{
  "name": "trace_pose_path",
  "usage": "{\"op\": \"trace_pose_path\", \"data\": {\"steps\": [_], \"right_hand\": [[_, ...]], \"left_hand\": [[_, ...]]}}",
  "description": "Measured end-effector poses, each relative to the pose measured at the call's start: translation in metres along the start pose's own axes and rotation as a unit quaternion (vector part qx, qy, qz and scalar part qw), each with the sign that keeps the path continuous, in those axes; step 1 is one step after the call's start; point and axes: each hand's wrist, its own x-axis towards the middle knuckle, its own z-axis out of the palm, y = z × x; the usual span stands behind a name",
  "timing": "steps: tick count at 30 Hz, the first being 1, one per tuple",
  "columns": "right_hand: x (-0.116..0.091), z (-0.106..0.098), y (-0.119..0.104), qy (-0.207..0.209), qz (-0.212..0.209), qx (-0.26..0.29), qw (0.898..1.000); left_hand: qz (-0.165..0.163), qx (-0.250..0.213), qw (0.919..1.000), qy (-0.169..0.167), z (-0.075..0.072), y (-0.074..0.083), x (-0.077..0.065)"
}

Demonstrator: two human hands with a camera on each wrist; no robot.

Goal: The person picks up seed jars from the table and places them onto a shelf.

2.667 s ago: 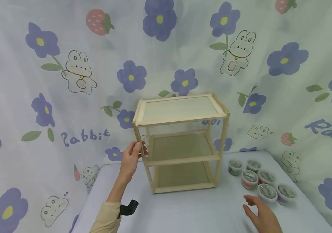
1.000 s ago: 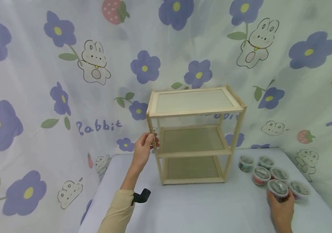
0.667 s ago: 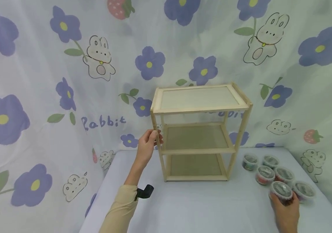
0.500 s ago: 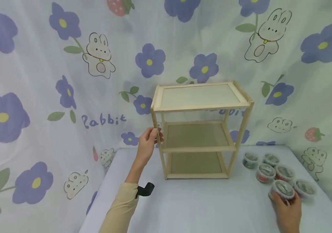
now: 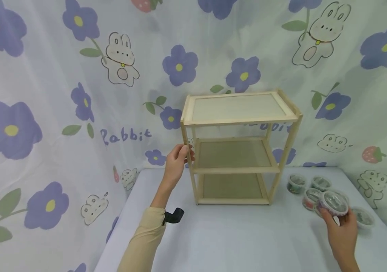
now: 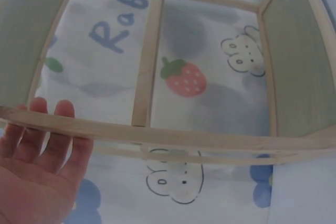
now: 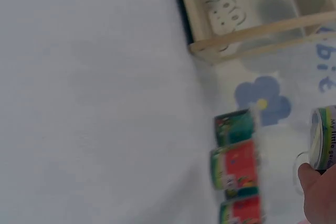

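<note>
A small three-tier wooden shelf [image 5: 244, 108] stands on the white-covered table. My left hand [image 5: 174, 164] holds its left front post, and the left wrist view shows the fingers [image 6: 65, 109] curled round that wooden post [image 6: 210, 139]. In my right hand [image 5: 343, 236] is a round plastic tub [image 5: 334, 203] with a clear lid, pinched between thumb and fingers. It is tilted and raised off the table, in front of the other tubs. The right wrist view catches only part of the held tub [image 7: 326, 137], with lettering on its printed side.
Several similar tubs stand right of the shelf: a green one [image 5: 296, 185], another behind it [image 5: 321, 183], a red one [image 5: 310, 198] and one near the right edge [image 5: 363, 218]. A patterned curtain [image 5: 118, 105] hangs behind the table [image 5: 234, 234].
My right hand, bare at first, has taken hold of the front tub and lifted it off the table. The left hand stays on the post. The head view has shifted to the right.
</note>
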Motion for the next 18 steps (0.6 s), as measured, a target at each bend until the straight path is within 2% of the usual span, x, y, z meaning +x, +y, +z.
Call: {"op": "trace_pose_path", "data": {"steps": [7,10,15,18], "right_hand": [[0.005,0.007,-0.047,-0.022,-0.042,0.001,0.999],[0.01,0.011,-0.071,-0.026,-0.067,0.028,0.997],[0.016,0.015,-0.116,-0.042,-0.128,0.06,0.989],[0.019,0.015,-0.146,-0.059,-0.155,0.115,0.979]], "left_hand": [[-0.003,-0.004,1.0,-0.004,0.0,0.002,0.0],[-0.002,-0.005,1.0,-0.006,0.0,0.002,0.001],[-0.001,-0.005,1.0,-0.003,0.0,0.001,0.002],[-0.001,-0.01,0.9999,-0.001,0.0,0.001,0.003]]}}
